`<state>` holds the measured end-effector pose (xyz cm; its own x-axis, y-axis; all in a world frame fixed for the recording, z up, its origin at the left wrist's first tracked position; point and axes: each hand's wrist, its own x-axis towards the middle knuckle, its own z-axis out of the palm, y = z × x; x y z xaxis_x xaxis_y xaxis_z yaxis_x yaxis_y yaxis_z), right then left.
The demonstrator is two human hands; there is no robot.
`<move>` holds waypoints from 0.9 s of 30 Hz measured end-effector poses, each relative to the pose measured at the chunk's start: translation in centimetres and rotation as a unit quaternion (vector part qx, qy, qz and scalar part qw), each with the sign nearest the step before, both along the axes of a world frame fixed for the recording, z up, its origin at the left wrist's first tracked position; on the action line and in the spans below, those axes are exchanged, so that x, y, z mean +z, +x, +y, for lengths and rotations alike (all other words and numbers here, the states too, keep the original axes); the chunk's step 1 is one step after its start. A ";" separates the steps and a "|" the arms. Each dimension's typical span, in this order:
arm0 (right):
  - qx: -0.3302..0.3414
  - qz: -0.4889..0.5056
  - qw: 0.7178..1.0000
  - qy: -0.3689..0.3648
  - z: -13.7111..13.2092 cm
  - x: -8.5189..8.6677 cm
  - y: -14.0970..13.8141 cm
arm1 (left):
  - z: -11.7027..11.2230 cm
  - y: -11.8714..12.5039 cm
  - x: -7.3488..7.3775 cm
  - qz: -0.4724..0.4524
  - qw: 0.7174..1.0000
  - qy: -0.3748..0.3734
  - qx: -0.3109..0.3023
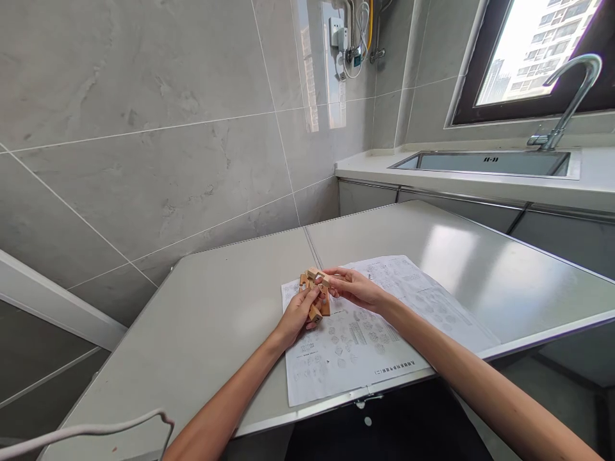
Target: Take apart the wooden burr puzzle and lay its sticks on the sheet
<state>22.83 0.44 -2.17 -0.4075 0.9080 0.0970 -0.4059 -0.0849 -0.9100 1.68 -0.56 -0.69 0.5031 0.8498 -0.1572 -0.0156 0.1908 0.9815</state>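
Observation:
My left hand (298,314) is closed around a cluster of notched wooden puzzle pieces (326,308), a little above the table. One bar's end, with a dark mark on it, sticks out below my left fingers. The thumb and fingertips of my right hand (358,288) pinch a paler notched wooden puzzle piece (319,276) at the top of the cluster. It touches or overlaps the other pieces; whether it is fitted into them I cannot tell. Beneath both hands lies a printed sheet (336,378) covered with small diagrams. My fingers hide part of the cluster.
The light folding table (230,307) has a seam across it and a metal edge near my lap. A pale cable (106,428) crosses the lower left corner. Grey tiled wall rises behind; a counter with a sink (485,163) and a faucet (571,105) stands at right.

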 end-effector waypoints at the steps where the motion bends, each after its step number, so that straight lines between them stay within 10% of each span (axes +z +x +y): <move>1: 0.002 -0.004 1.000 0.003 0.0 0.0 0.0 | 0.0 0.0 0.0 0.000 1.000 -0.001 -0.002; 27: -0.142 -0.081 0.985 0.047 -0.1 0.3 -0.3 | -0.5 0.2 0.7 0.047 0.998 0.039 -0.015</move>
